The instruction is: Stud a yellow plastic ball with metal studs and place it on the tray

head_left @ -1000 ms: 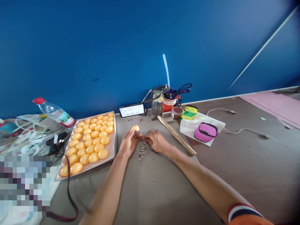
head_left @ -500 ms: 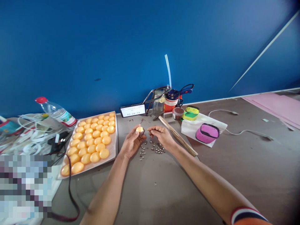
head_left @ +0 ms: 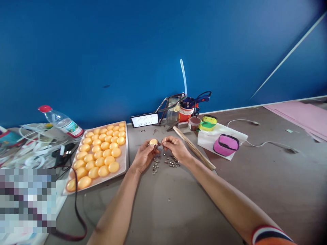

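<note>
Between the fingers of my left hand [head_left: 143, 157] is a small rounded piece [head_left: 153, 141], yellow-orange on top with shiny silvery bits along its side. My right hand [head_left: 175, 147] is close beside it, thumb and forefinger pinched together at the piece's right edge; whatever sits in that pinch is too small to make out. On the table just below both hands lie loose shiny metallic beads [head_left: 174, 162], several in a cluster and others scattered. To the left, a white tray [head_left: 125, 149] carries rows of yellow-orange domes [head_left: 103, 170].
A phone with a timer [head_left: 144, 120] leans at the back. A wooden stick [head_left: 195, 148] lies right of my hand. Beyond are a glass jar [head_left: 172, 117], orange cups [head_left: 186, 115], a magenta sponge-like block [head_left: 226, 145] and cables. A bottle [head_left: 65, 123] and clutter fill the left.
The piece in my left hand has turned and shifted slightly right. My right fingertips have come nearer, up to its edge.
</note>
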The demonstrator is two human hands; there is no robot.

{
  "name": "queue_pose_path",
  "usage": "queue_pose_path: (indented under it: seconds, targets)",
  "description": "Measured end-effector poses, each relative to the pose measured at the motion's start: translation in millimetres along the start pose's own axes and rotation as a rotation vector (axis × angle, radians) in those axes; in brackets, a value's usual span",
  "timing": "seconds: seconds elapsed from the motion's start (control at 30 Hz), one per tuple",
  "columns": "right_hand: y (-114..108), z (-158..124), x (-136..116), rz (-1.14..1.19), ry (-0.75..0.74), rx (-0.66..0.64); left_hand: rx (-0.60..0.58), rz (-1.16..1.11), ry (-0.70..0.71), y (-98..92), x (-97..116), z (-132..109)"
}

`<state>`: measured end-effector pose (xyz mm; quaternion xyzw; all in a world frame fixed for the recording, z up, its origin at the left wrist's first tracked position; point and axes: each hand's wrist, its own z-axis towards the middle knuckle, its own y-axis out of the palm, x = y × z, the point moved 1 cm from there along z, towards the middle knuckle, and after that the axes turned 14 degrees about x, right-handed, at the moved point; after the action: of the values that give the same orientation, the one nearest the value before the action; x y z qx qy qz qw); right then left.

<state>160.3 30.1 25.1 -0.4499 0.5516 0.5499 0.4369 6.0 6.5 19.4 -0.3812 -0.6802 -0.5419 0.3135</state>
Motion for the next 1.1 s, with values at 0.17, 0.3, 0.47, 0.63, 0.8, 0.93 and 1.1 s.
queue_pose_path:
  seconds: [0.17,0.3,0.47,0.63,0.8,0.93,1.1]
  targets:
    - [3.2,-2.0,-0.2,-0.058,-0.029,0.000,-0.024,0.008,0.011,-0.2,-3.3,1.8]
    - [4.5,-1.6,2.5,-0.106,-0.037,-0.002,-0.030,0.013,0.011,-0.1,-4.7,3.1]
    - [2.0,-2.3,4.3,-0.299,-0.150,0.004,-0.003,0.020,-0.003,0.9,-4.9,2.0]
    - [2.2,-5.5,1.7,-0.391,-0.283,-0.011,-0.005,0.038,0.000,-0.9,-8.1,2.1]
    - [4.9,-8.2,-2.4,-0.386,-0.198,-0.023,-0.030,0.053,0.009,-0.8,-8.9,2.7]
    - [5.0,-9.5,-5.1,-0.374,-0.196,-0.040,-0.051,0.043,0.013,0.3,-8.3,1.9]
    - [4.4,-10.9,-6.4,-0.386,-0.200,-0.061,-0.052,0.037,0.030,1.3,-7.8,0.6]
